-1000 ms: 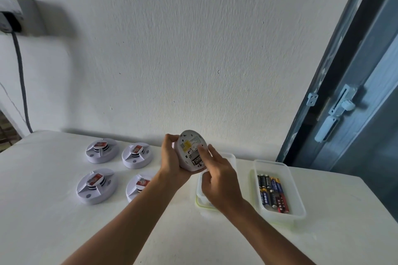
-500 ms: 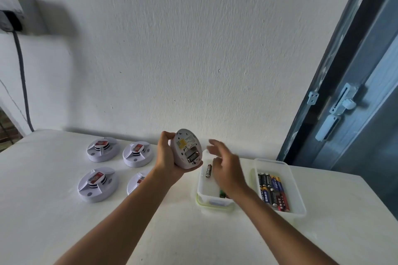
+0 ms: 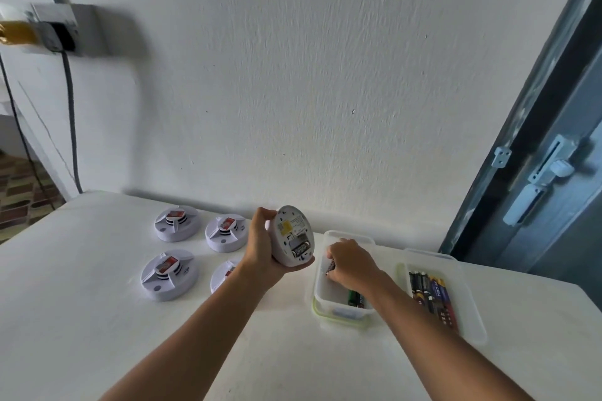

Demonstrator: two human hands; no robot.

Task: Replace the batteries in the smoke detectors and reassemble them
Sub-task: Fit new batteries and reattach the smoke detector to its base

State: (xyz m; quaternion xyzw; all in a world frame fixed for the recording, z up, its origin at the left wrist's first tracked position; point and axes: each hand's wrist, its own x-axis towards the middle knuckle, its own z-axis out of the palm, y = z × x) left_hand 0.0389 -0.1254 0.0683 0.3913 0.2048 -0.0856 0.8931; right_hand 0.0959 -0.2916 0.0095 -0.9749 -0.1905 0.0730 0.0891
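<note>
A rough-plastered white wall fills most of the view, evenly lit by soft daylight. Below it runs a white table top. At upper left a grey metal junction box is fixed to the wall, with a dark cable hanging from it. On the right stands a blue-grey metal door frame carrying a white plastic latch. At far left, what may be patterned brown floor tiles show, blurred.

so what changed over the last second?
The right hand left the detector with a battery pulled from it and has carried it down into the green-rimmed tub; whether it has let go is unclear. One battery remains in the detector. Unchanged: the left hand keeps its grip on the detector, and the four detectors on the table and the battery tray have not moved.
</note>
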